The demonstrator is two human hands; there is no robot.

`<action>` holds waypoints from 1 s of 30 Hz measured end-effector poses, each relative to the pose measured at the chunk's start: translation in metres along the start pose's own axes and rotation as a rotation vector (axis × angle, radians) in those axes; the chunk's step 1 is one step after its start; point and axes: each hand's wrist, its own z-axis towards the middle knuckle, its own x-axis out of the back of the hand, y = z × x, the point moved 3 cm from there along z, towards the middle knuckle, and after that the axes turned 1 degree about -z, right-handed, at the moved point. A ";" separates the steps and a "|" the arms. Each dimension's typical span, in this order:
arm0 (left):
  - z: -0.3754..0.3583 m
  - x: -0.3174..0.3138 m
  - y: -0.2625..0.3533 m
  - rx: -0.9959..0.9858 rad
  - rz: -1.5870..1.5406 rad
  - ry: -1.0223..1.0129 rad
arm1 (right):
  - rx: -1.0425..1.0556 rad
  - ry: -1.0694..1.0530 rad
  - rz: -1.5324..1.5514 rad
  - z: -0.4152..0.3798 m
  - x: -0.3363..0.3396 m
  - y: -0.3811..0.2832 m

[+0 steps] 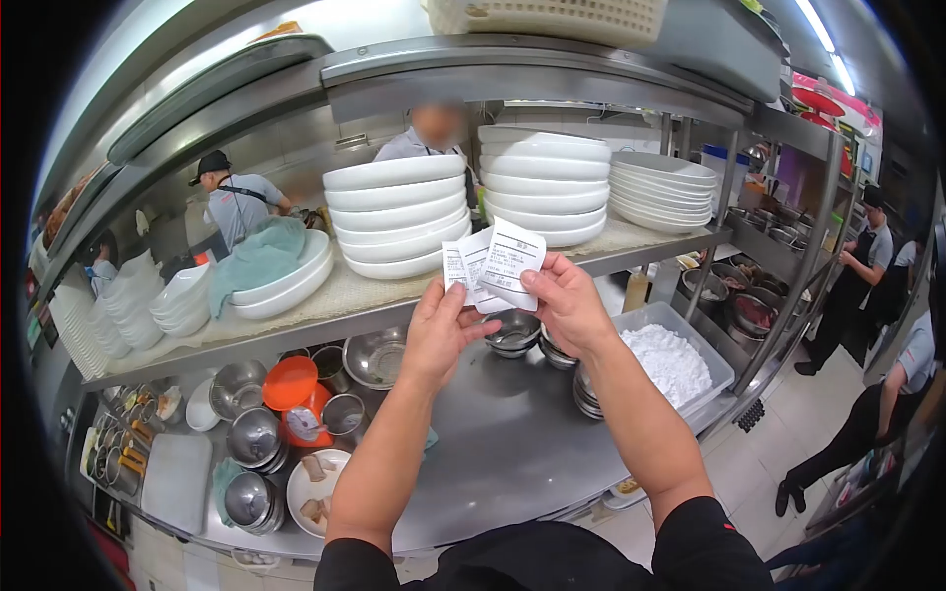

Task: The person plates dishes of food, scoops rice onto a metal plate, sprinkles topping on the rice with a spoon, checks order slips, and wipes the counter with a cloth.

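Several printed paper order slips [513, 262] are fanned out in front of the shelf, their text too small to read fully. My left hand [440, 331] pinches the left slips by their lower edge, thumb on top and the other fingers partly spread. On the other side, my right hand [569, 303] grips the rightmost slip between thumb and fingers. Just behind the slips stand two tall stacks of white bowls, a left stack [396, 212] and a right stack [545, 187]. Metal bowls [512, 333] sit on the counter below my hands.
A steel shelf [286, 335] crosses above the steel counter [473, 443]. A tub of white powder [665, 360] stands right; an orange scale [305, 414], a plate with meat pieces [317, 488] and a cutting board [177, 473] lie left. Several people work beyond the shelf and at right.
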 end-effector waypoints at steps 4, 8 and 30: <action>0.009 -0.037 -0.027 0.007 -0.002 -0.006 | 0.052 0.030 -0.092 -0.009 0.036 -0.014; 0.024 -0.074 -0.054 -0.084 0.144 0.031 | 0.128 0.121 -0.167 -0.010 0.094 -0.026; 0.045 -0.182 -0.148 -0.157 0.327 0.156 | 0.254 0.116 -0.461 -0.032 0.239 -0.051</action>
